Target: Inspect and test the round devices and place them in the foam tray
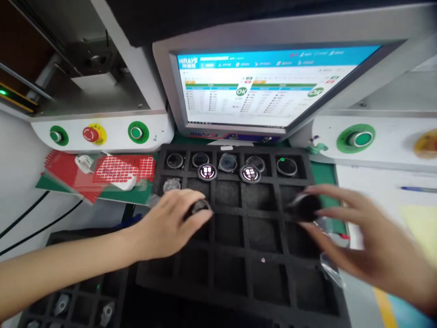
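My left hand [174,221] grips a round dark watch [200,207] between thumb and fingers, over the left part of a black foam tray [229,234]. At the tray's right edge, my right hand [358,228], blurred, holds another round black watch [307,208] by its rim. Two lit watches [207,172] [250,173] rest on the dividers between the first and second rows. Several unlit watches sit in the back row, among them one with a green dot [287,166]. One more watch [171,185] lies just behind my left hand.
A monitor [269,91] showing two OK marks stands behind the tray. Button panels [112,133] flank it. Red mesh sheets [99,173] lie at the left, a second compartment tray [78,291] at the lower left. Clear plastic [331,269] and a blue pen [418,189] are at the right.
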Motion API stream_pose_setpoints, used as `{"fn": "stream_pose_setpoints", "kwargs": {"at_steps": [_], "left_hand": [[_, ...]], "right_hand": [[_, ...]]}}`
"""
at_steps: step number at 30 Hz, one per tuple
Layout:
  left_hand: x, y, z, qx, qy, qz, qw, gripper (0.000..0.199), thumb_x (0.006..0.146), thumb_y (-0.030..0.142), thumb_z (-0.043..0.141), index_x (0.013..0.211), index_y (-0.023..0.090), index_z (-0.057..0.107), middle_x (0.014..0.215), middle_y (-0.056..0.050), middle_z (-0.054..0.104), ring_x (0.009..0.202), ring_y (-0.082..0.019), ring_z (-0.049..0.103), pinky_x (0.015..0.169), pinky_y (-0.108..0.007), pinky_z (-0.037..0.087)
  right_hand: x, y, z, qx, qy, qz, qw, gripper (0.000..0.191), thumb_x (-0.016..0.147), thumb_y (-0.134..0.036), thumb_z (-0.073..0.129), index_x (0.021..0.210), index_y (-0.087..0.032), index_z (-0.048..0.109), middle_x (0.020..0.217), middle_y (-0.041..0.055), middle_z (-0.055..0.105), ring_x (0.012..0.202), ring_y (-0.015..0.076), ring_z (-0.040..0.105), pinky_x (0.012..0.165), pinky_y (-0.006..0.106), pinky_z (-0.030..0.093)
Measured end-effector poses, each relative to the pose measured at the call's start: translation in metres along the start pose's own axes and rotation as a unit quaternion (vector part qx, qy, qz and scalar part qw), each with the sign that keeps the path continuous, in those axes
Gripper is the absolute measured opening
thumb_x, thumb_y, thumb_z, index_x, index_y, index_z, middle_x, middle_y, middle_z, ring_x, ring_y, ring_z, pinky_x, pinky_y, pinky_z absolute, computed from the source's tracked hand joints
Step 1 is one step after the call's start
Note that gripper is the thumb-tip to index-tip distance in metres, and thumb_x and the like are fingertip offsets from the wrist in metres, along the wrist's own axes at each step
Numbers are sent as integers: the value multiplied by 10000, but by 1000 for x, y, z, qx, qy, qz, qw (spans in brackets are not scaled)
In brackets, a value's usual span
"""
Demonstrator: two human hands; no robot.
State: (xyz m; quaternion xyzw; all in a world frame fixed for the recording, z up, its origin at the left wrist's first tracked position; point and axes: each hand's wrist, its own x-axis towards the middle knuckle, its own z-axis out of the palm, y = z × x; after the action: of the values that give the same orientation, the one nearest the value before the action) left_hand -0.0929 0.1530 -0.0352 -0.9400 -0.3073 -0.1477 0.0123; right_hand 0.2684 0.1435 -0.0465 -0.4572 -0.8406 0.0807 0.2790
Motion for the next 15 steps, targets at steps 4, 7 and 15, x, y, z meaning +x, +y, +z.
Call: {"fn": "stream_pose_setpoints", "kwargs": {"at_steps": [4,7,15], "left_hand": [[17,27,21,-23,-51,45,997,192,930,90,530,1102,128,604,1095,-167,690,998,-273,680,866,-410,557],[22,12,18,-65,-96,55,992,279,906,201,627,1166,107,592,1163,-202,680,1076,-319,670,902,-454,559],[68,-44,21,-132,-98,-187,969,401,830,332,693,1168,146,585,1191,-143,662,1120,-307,636,1000,-479,530]], "right_hand": [[0,-30,38,46,-70,-101,991,80,995,-172,490,1067,-209,487,1155,167,643,1034,264,684,815,397,629],[4,-32,41,68,-107,-90,988,99,1012,-229,497,1107,-201,503,1170,147,661,1048,247,686,829,377,625],[51,-1,53,-50,-35,9,998,346,952,-371,618,1227,-182,524,1173,152,671,1073,332,669,809,436,592]]}}
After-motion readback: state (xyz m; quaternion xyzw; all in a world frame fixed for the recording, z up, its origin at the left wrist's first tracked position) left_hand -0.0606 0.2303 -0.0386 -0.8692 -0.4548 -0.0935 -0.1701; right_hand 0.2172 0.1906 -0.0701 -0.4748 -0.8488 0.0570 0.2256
